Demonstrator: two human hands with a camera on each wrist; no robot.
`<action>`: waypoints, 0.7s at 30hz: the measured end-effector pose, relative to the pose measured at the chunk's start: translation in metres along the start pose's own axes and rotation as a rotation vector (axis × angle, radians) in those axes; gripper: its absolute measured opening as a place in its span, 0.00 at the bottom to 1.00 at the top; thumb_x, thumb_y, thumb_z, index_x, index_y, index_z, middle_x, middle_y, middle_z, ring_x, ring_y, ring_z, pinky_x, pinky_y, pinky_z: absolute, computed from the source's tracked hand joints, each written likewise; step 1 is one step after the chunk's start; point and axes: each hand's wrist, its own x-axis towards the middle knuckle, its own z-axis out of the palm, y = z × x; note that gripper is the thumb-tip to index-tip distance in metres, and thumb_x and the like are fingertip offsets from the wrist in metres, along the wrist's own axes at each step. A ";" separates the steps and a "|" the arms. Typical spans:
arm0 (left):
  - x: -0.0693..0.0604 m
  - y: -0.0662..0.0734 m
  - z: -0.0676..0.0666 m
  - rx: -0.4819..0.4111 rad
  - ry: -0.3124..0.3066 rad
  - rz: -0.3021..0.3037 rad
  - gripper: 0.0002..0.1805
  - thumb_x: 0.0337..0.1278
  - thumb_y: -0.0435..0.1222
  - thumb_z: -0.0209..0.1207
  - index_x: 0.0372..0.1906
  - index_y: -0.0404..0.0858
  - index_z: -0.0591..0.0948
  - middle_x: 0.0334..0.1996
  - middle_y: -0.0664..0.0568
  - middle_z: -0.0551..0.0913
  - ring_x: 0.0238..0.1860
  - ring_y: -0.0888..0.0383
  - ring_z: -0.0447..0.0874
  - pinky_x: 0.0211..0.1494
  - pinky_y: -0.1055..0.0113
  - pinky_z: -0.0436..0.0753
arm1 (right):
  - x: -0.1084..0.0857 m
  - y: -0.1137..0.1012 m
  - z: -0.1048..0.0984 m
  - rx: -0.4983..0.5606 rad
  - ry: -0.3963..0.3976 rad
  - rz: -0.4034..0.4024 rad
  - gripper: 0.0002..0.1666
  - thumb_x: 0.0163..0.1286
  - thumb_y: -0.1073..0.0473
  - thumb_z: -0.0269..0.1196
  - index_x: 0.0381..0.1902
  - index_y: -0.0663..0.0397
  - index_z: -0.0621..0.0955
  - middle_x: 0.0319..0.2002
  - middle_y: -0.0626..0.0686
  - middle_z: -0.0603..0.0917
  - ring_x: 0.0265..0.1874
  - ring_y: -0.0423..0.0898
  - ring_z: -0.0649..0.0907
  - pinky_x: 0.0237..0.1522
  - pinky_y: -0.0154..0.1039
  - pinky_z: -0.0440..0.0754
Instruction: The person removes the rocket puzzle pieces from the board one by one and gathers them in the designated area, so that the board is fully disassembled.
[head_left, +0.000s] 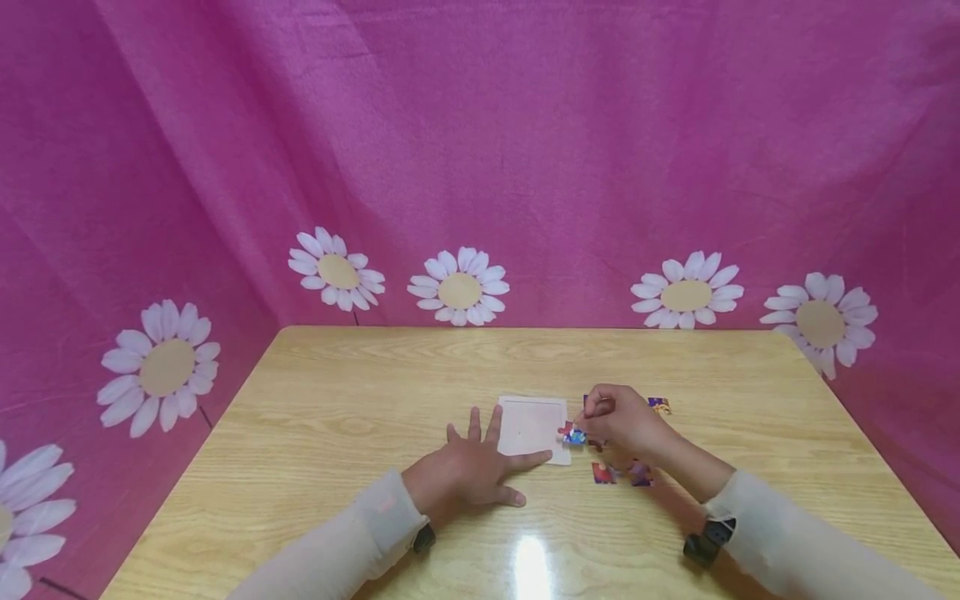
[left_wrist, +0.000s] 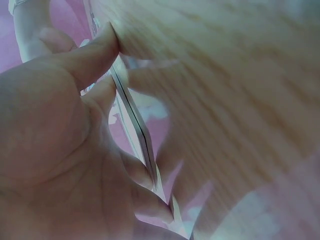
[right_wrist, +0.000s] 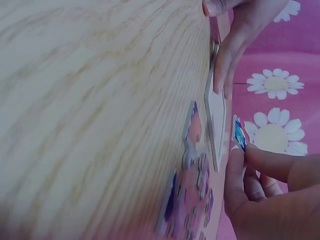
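Note:
A white square puzzle frame [head_left: 534, 427] lies flat on the wooden table, with a shallow recess inside its border. My left hand [head_left: 480, 467] rests on its left and near edges, fingers spread and straight. Between thumb and fingertips my right hand [head_left: 626, 421] pinches a blue and red puzzle piece [head_left: 574, 434], raised just over the frame's right edge. The right wrist view shows that puzzle piece [right_wrist: 240, 133] tilted and apart from the frame. More puzzle pieces [head_left: 603, 473] lie right of the frame, partly hidden under my right hand.
One puzzle piece [head_left: 659, 406] lies farther right, beyond my right hand. The wooden table [head_left: 360, 375] extends around the frame on all sides. A pink curtain [head_left: 525, 167] with white flowers hangs behind the table and at both sides.

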 end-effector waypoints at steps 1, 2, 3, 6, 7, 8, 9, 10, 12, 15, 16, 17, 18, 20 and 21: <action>0.000 0.000 0.000 0.003 0.002 0.000 0.38 0.64 0.69 0.52 0.75 0.87 0.49 0.82 0.32 0.37 0.79 0.24 0.40 0.68 0.21 0.57 | -0.002 0.000 -0.002 0.014 0.000 0.003 0.10 0.67 0.73 0.68 0.34 0.66 0.75 0.36 0.60 0.89 0.31 0.45 0.84 0.32 0.37 0.84; 0.000 0.000 0.000 0.006 0.004 0.000 0.38 0.64 0.69 0.52 0.75 0.87 0.49 0.82 0.32 0.37 0.79 0.23 0.39 0.68 0.21 0.57 | -0.003 0.001 -0.004 0.023 0.005 0.008 0.10 0.67 0.73 0.67 0.34 0.66 0.75 0.37 0.61 0.89 0.32 0.45 0.84 0.33 0.37 0.85; 0.000 0.000 0.000 0.003 0.001 0.000 0.38 0.64 0.69 0.52 0.75 0.87 0.49 0.82 0.32 0.37 0.79 0.23 0.39 0.68 0.21 0.57 | -0.005 0.001 -0.006 0.026 0.011 0.012 0.10 0.67 0.73 0.67 0.34 0.66 0.75 0.37 0.61 0.89 0.32 0.45 0.84 0.34 0.38 0.86; 0.000 0.001 -0.001 -0.007 -0.003 -0.001 0.37 0.64 0.69 0.52 0.75 0.87 0.49 0.82 0.33 0.37 0.79 0.23 0.38 0.68 0.20 0.56 | -0.010 0.002 -0.012 -0.009 0.026 0.036 0.09 0.68 0.71 0.68 0.35 0.65 0.76 0.36 0.58 0.89 0.33 0.44 0.84 0.33 0.37 0.85; 0.000 0.000 -0.001 -0.012 -0.004 -0.001 0.37 0.64 0.69 0.52 0.75 0.87 0.49 0.82 0.33 0.37 0.79 0.23 0.38 0.68 0.20 0.55 | -0.011 0.003 -0.014 -0.022 0.031 0.047 0.09 0.68 0.71 0.68 0.36 0.65 0.76 0.36 0.57 0.89 0.33 0.43 0.84 0.32 0.37 0.85; 0.000 0.000 -0.001 -0.013 -0.005 0.000 0.37 0.64 0.69 0.52 0.75 0.87 0.49 0.82 0.33 0.36 0.79 0.23 0.38 0.68 0.20 0.55 | -0.013 0.003 -0.016 -0.026 0.036 0.061 0.09 0.69 0.70 0.68 0.36 0.64 0.76 0.36 0.56 0.89 0.31 0.43 0.82 0.30 0.36 0.83; 0.000 0.000 -0.001 -0.014 -0.005 0.000 0.37 0.64 0.69 0.52 0.75 0.87 0.49 0.82 0.33 0.36 0.79 0.23 0.38 0.68 0.20 0.55 | -0.015 0.004 -0.019 -0.029 0.033 0.058 0.09 0.69 0.70 0.68 0.37 0.65 0.76 0.36 0.57 0.89 0.32 0.42 0.82 0.30 0.36 0.83; 0.000 0.000 -0.001 -0.014 -0.003 0.000 0.37 0.64 0.69 0.52 0.75 0.87 0.49 0.83 0.33 0.37 0.79 0.23 0.38 0.68 0.20 0.55 | -0.017 0.005 -0.021 -0.030 0.032 0.056 0.08 0.69 0.70 0.67 0.37 0.65 0.76 0.37 0.57 0.89 0.32 0.42 0.83 0.30 0.36 0.83; -0.001 0.000 -0.001 -0.020 -0.001 -0.002 0.37 0.64 0.68 0.53 0.74 0.87 0.50 0.83 0.33 0.37 0.79 0.23 0.38 0.69 0.21 0.55 | -0.020 0.006 -0.026 -0.015 0.030 0.050 0.08 0.70 0.71 0.67 0.37 0.66 0.76 0.37 0.58 0.89 0.33 0.41 0.84 0.31 0.36 0.83; -0.001 0.000 -0.002 -0.031 0.002 -0.005 0.38 0.64 0.68 0.54 0.74 0.88 0.50 0.83 0.34 0.37 0.79 0.24 0.38 0.69 0.21 0.55 | -0.025 0.009 -0.032 -0.019 0.034 0.035 0.08 0.70 0.72 0.66 0.36 0.66 0.75 0.38 0.59 0.89 0.35 0.42 0.85 0.33 0.37 0.85; -0.001 0.000 -0.002 -0.036 0.003 -0.006 0.38 0.64 0.68 0.54 0.74 0.88 0.50 0.83 0.34 0.37 0.79 0.24 0.38 0.69 0.21 0.55 | -0.027 0.010 -0.034 -0.018 0.039 0.042 0.08 0.70 0.71 0.66 0.35 0.65 0.75 0.37 0.58 0.89 0.35 0.42 0.84 0.33 0.37 0.85; -0.001 0.000 -0.002 -0.041 0.002 -0.006 0.37 0.64 0.67 0.54 0.74 0.88 0.50 0.83 0.34 0.37 0.79 0.24 0.38 0.69 0.21 0.54 | -0.029 0.011 -0.036 -0.020 0.038 0.042 0.09 0.70 0.71 0.66 0.35 0.64 0.75 0.38 0.58 0.89 0.35 0.42 0.84 0.33 0.37 0.85; -0.001 0.000 -0.002 -0.041 0.001 -0.006 0.38 0.64 0.67 0.54 0.74 0.88 0.50 0.83 0.34 0.37 0.79 0.24 0.38 0.69 0.21 0.54 | -0.030 0.012 -0.038 -0.021 0.035 0.040 0.08 0.71 0.72 0.65 0.35 0.64 0.75 0.38 0.58 0.89 0.35 0.43 0.85 0.34 0.38 0.86; -0.001 0.000 -0.002 -0.040 -0.001 -0.006 0.38 0.64 0.67 0.54 0.74 0.88 0.50 0.83 0.35 0.37 0.79 0.24 0.38 0.69 0.21 0.54 | -0.034 0.015 -0.042 -0.019 0.036 0.043 0.07 0.71 0.71 0.65 0.35 0.65 0.75 0.38 0.58 0.89 0.35 0.42 0.85 0.35 0.38 0.86; -0.001 0.000 -0.002 -0.041 -0.003 -0.005 0.38 0.64 0.67 0.54 0.74 0.88 0.50 0.83 0.35 0.37 0.79 0.24 0.38 0.69 0.21 0.54 | -0.036 0.016 -0.044 -0.015 0.036 0.045 0.07 0.71 0.71 0.65 0.36 0.65 0.75 0.38 0.58 0.89 0.35 0.42 0.86 0.35 0.38 0.86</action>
